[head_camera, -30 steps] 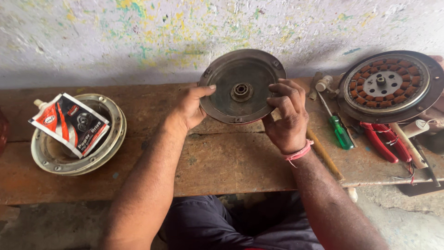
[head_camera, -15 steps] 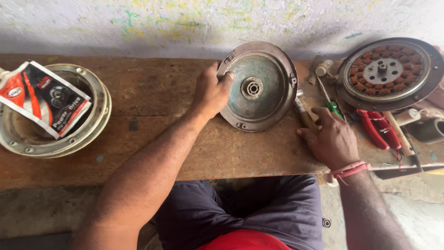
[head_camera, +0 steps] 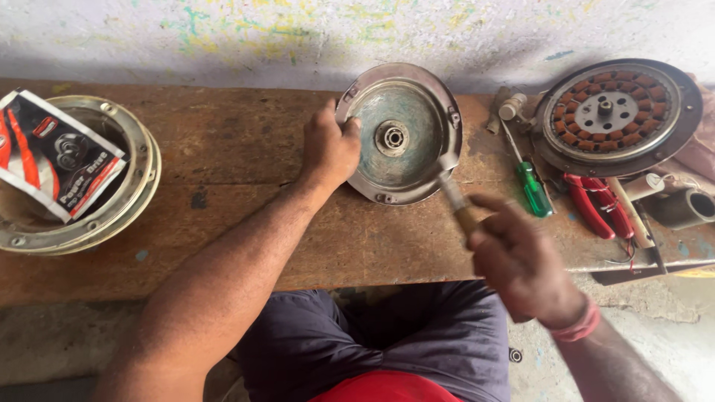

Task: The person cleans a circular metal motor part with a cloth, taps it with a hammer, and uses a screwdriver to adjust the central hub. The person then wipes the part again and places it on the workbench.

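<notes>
Person at a wooden bench (head_camera: 246, 149) w/ a round metal cover plate (head_camera: 400, 134) tilted up near the wall.
Left hand (head_camera: 328, 149) grips the plate's left rim, fingers curled; right hand (head_camera: 521, 257) is closed on a wooden-handled tool (head_camera: 456, 202), tip near the lower right rim. Best done w/ plate braced firm, tool steady. Far left: flat red-black-white packet (head_camera: 56, 152) lying in a metal ring (head_camera: 138, 190).

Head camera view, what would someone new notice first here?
Probably the round metal cover tilted up at the middle of the wooden bench, gripped at its edge by the left hand while the right hand brings a wooden-handled tool toward it. Next, the disc ringed with copper windings at far right, with a green screwdriver and red pliers beside it.
</notes>
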Demonstrator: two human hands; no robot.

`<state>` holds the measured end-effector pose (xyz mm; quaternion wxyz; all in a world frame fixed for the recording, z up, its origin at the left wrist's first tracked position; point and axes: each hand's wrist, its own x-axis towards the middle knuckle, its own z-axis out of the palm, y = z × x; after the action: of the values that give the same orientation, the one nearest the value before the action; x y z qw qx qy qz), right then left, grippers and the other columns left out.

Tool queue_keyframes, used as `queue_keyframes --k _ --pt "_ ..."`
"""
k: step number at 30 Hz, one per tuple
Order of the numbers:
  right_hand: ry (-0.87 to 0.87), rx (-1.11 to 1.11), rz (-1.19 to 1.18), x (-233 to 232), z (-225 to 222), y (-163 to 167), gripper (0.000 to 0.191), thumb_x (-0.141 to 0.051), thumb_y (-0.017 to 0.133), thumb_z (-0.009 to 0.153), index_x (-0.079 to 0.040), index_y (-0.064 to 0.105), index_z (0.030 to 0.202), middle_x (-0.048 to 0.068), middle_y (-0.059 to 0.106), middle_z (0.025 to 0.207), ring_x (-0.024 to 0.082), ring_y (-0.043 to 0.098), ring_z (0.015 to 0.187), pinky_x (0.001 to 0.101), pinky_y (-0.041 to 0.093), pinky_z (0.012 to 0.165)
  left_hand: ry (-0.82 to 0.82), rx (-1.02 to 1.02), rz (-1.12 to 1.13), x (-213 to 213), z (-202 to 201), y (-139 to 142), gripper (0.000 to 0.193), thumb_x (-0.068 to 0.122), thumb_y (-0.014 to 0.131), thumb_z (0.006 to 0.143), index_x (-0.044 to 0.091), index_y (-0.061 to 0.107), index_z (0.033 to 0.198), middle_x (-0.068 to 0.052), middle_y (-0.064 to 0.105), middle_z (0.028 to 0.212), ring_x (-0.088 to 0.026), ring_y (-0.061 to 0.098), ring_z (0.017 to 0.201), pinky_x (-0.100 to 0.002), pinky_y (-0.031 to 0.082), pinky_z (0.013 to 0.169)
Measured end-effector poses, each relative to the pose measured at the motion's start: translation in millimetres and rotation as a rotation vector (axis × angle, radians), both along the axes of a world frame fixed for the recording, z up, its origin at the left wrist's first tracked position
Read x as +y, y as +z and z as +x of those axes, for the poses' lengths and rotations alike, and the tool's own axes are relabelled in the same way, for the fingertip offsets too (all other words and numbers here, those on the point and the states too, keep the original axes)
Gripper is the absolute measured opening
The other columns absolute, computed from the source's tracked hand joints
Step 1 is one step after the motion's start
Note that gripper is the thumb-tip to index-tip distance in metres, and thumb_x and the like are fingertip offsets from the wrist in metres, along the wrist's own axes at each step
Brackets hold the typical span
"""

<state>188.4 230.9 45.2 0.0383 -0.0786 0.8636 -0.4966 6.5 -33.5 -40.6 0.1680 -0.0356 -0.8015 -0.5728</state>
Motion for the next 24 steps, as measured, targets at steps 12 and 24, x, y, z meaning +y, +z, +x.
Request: queue_keyframes --k 12,24 --pt "0.065 -0.141 0.274 -49 -3 41 0.045 -0.013 0.059 0.091 -0.006 0.063 0.135 0.006 0.066 0.055 0.013 0.063 0.046 0.0316 0.051 0.044 -0.004 -0.145 -0.016 -1 5 8 0.03 0.011 0.061 0.096 -0.003 0.06 0.122 -0.019 0.071 0.108 -0.031 0.075 0.1 -0.043 0.062 0.086" --pt "0.028 -0.014 0.186 -45 -1 37 0.038 -0.009 0.058 0.092 0.0 0.064 0.129 0.006 0.069 0.062 0.009 0.064 0.048 0.0276 0.051 0.042 0.069 -0.037 -0.202 1 0 -8 0.057 0.013 0.068 0.096 -0.01 0.044 0.142 -0.029 0.057 0.132 -0.042 0.054 0.125 -0.05 0.047 0.104"
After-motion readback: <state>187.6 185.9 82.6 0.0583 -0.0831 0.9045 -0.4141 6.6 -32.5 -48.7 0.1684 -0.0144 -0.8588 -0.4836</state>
